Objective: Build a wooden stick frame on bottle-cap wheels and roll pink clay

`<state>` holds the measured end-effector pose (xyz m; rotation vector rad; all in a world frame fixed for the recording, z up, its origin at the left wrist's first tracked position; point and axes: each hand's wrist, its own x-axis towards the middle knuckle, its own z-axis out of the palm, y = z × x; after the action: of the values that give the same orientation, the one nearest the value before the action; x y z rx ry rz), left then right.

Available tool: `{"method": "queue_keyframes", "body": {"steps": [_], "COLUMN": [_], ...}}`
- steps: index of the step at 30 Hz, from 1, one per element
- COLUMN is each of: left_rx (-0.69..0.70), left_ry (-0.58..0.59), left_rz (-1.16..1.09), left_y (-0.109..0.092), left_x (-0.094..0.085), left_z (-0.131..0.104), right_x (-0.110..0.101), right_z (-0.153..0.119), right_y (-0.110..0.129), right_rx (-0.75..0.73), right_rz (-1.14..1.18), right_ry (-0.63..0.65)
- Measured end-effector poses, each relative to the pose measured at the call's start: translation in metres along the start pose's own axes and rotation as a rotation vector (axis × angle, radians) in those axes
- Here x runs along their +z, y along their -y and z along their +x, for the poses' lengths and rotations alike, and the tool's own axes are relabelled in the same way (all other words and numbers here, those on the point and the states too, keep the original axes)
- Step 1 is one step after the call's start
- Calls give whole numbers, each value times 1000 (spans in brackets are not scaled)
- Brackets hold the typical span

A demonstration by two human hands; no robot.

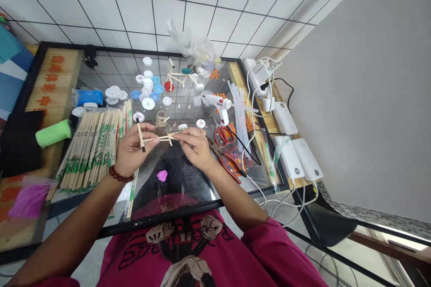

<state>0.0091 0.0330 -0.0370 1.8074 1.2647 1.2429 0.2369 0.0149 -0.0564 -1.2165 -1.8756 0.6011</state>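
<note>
Both hands hold a small frame of wooden sticks (161,138) above the glass tabletop. My left hand (130,149) grips its left end, beside a crosspiece with dark tips (140,134). With fingers pinched, my right hand (194,147) has the other end, near a joint where short stick pieces cross. My right fingertips partly hide that end. Below the hands lies a pink lump of clay (162,175). A small clear cup (160,119) and white bottle caps (200,123) sit just beyond them. Farther back stands a bicycle-like stick model (182,76) with coloured caps.
Wrapped chopsticks (90,150) lie at left near green clay (54,132). At right are a white glue gun (220,105), glue sticks (239,116), red-handled scissors (224,135) and pliers (230,161). White cables (249,143) run along the glass table's (188,206) right side towards white adapters (289,157).
</note>
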Motion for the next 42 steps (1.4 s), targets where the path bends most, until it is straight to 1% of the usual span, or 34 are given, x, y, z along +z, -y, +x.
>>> {"method": "queue_keyframes", "body": {"steps": [5, 10, 17, 22, 27, 34, 38, 42], "left_rx": [-30, -35, -12, 0, 15, 0, -7, -23], "left_ry": [6, 8, -5, -9, -2, -5, -7, -5], "left_rz": [-12, -15, -26, -27, -9, 12, 23, 33], "left_y": [-1, -2, -2, -1, 0, 0, -1, -1], "left_x": [0, 0, 1, 2, 2, 2, 1, 0], "left_z": [1, 1, 2, 1, 0, 0, 0, -1], "right_x": [-1, 0, 1, 1, 2, 2, 2, 0], "right_z": [0, 1, 1, 1, 1, 1, 0, 1], "right_y": [1, 2, 2, 1, 0, 1, 2, 3], "right_rx": [33, 34, 29, 45, 25, 42, 22, 68], "right_rz": [-18, 2, 63, 46, 49, 21, 4, -14], "right_ry": [34, 24, -4, 11, -4, 20, -15, -48]}}
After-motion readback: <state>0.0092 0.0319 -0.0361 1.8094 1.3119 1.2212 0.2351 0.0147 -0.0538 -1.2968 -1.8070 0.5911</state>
